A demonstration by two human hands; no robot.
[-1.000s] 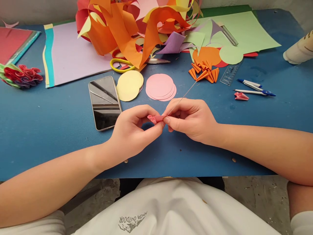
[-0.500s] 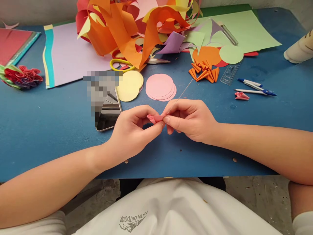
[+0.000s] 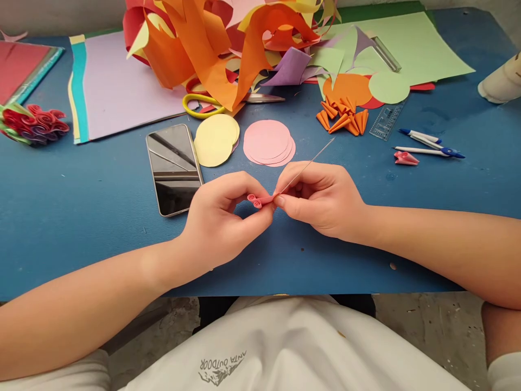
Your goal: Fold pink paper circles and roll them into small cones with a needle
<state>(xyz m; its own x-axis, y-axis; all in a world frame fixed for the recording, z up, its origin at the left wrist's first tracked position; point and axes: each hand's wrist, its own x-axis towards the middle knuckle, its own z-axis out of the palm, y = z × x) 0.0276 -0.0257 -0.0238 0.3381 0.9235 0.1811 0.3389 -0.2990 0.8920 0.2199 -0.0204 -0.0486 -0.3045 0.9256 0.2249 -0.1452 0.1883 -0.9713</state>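
Just in front of me, my left hand [image 3: 228,220] pinches a small pink rolled paper flower [image 3: 257,202] between thumb and forefinger. Two spiral curls show at its left end. The tips of my right hand [image 3: 317,198] meet at the flower's narrow right end, thumb against forefinger. From that pinch a long thin stick, perhaps wire or a needle [image 3: 308,164], slants up to the right. Whether its lower end lies inside the paper is hidden by my fingers. Beyond my hands lie pink paper circles [image 3: 266,142] and yellow paper circles [image 3: 215,141].
A phone [image 3: 173,168] lies beside my left hand. Orange paper cones [image 3: 344,115], a ruler [image 3: 386,120], pens [image 3: 427,151] and another pink rolled piece [image 3: 406,158] are at right. Scissors [image 3: 203,106] sit under paper scraps [image 3: 211,43]. A rolled-paper bunch [image 3: 36,125] lies left.
The pink flower has turned in my fingers, so both curls now face me. The thin stick has tipped lower toward the right. My hands stay close together.
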